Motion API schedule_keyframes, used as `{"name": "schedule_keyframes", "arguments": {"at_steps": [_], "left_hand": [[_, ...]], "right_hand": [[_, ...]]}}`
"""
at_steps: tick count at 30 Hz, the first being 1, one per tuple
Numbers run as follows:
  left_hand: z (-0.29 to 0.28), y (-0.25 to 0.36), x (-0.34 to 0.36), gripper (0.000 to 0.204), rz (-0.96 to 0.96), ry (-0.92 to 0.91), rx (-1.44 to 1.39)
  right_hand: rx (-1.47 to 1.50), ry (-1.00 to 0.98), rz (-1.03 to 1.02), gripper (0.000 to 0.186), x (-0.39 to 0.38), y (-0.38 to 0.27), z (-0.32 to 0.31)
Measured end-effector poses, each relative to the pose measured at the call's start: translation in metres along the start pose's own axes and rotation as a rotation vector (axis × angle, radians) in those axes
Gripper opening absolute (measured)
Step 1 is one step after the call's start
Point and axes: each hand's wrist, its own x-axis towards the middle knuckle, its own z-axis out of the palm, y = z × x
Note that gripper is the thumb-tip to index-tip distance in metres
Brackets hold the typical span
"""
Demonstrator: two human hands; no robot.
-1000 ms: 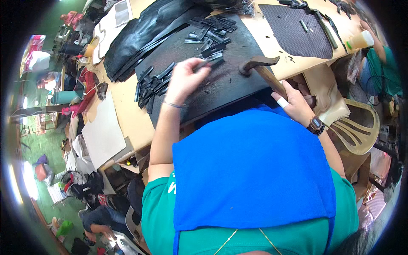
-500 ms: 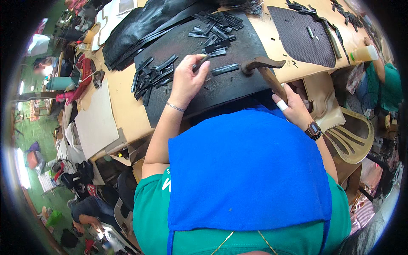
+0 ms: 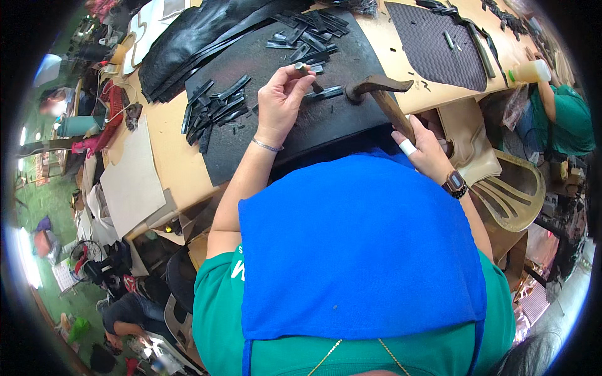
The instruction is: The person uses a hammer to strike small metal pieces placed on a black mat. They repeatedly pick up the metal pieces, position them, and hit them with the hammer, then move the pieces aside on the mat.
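My left hand (image 3: 279,100) pinches a short metal punch (image 3: 300,67) between thumb and fingers. The punch leans, its lower end by a short black leather strip (image 3: 327,93) lying on the dark work board (image 3: 276,141). My right hand (image 3: 427,148) is closed round the wooden handle of a hammer (image 3: 394,116). The hammer's curved metal head (image 3: 378,85) hangs just right of the strip. Left of my left hand is a loose pile of black strips (image 3: 216,108). Beyond it, another heap of similar strips (image 3: 306,39) lies on the board.
Stacked black leather sheets (image 3: 188,53) lie at the far left of the board. At the right are a dark textured mat (image 3: 433,47), a bar-like tool (image 3: 481,53) and a plastic chair (image 3: 517,197). Another person in green (image 3: 567,119) holds a pale container (image 3: 530,72).
My left hand has turned the punch more upright, its lower end now near the strip. The hammer stays over the strip's right end. The whole view has shifted slightly.
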Motion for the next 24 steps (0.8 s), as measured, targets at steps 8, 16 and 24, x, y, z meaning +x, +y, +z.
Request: {"name": "schedule_keyframes", "arguments": {"at_steps": [8,16,24], "left_hand": [[0.001,-0.004,-0.001,0.024,-0.051,-0.067,0.044],[0.003,-0.004,-0.001,0.023,-0.015,-0.091,0.162],[0.005,-0.004,-0.004,0.021,0.096,-0.097,0.347]], "right_hand": [[0.006,0.005,-0.011,0.04,-0.001,0.0,0.0],[-0.002,0.015,-0.008,0.04,-0.002,0.0,0.001],[0.095,-0.076,0.129,0.04,0.003,-0.024,-0.019]]}}
